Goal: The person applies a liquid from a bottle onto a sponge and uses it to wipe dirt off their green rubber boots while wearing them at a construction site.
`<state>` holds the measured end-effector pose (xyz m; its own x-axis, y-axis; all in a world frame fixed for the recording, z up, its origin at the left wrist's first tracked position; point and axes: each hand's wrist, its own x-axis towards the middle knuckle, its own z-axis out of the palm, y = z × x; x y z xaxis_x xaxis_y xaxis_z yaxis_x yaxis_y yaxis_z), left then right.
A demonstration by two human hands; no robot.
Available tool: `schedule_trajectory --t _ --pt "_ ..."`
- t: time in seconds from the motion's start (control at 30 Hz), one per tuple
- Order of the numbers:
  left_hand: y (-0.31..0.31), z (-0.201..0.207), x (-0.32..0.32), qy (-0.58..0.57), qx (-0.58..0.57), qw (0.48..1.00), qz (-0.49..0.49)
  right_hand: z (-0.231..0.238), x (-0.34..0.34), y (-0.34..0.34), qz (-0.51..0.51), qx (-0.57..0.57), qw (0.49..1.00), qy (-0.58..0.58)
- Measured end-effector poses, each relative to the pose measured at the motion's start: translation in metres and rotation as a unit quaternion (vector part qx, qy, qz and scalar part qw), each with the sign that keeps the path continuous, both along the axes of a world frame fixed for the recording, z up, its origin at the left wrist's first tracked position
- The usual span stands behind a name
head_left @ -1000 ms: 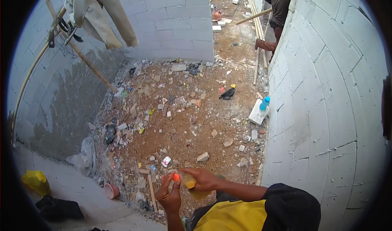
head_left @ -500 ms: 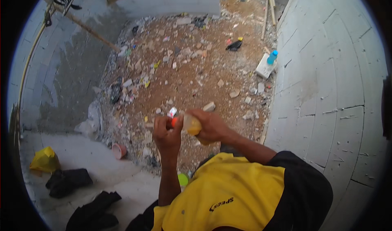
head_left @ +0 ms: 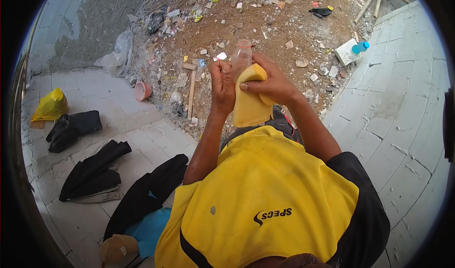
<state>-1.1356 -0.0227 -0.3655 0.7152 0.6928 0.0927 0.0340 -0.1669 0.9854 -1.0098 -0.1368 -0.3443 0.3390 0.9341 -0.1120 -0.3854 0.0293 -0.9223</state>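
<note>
A clear plastic bottle [head_left: 251, 109] with yellow contents stands in front of my chest. Its neck points away from me, and the mouth looks uncapped, with an orange-pink ring. My right hand [head_left: 277, 84] wraps the bottle's middle from the right, thumb across the near side. Close against the bottle's left side is my left hand [head_left: 222, 87], its fingers curled closed. Whatever may be inside those fingers is hidden.
Rubble and litter cover the dirt floor ahead. Left lie a pink bucket [head_left: 142, 91], a yellow bag [head_left: 50, 104] and dark clothing [head_left: 95, 170]. Block walls [head_left: 400, 92] flank me. A blue bottle [head_left: 361, 47] rests on a pale block [head_left: 347, 52] at right.
The bottle has swung from sideways to neck away from me. An orange cap showed at my left fingers earlier; it no longer shows. My view has tipped down toward my body.
</note>
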Motion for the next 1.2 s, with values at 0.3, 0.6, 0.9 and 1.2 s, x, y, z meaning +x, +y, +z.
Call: schedule_trajectory --t 0.3,0.6,0.9,1.2 --pt "0.032 -0.019 -0.019 -0.057 -0.040 0.995 0.066 -0.007 0.061 -0.043 0.059 -0.012 0.936 0.347" --pt "0.013 0.016 0.002 0.012 0.186 0.982 -0.044 -0.059 0.071 -0.048 -0.016 0.084 0.895 0.438" --pt "-0.001 0.029 0.027 0.093 0.442 0.889 -0.073 -0.060 0.067 -0.046 -0.026 0.106 0.875 0.472" --pt "-0.018 0.036 0.039 0.096 0.483 0.868 -0.062 -0.055 0.069 -0.053 -0.027 0.117 0.869 0.479"
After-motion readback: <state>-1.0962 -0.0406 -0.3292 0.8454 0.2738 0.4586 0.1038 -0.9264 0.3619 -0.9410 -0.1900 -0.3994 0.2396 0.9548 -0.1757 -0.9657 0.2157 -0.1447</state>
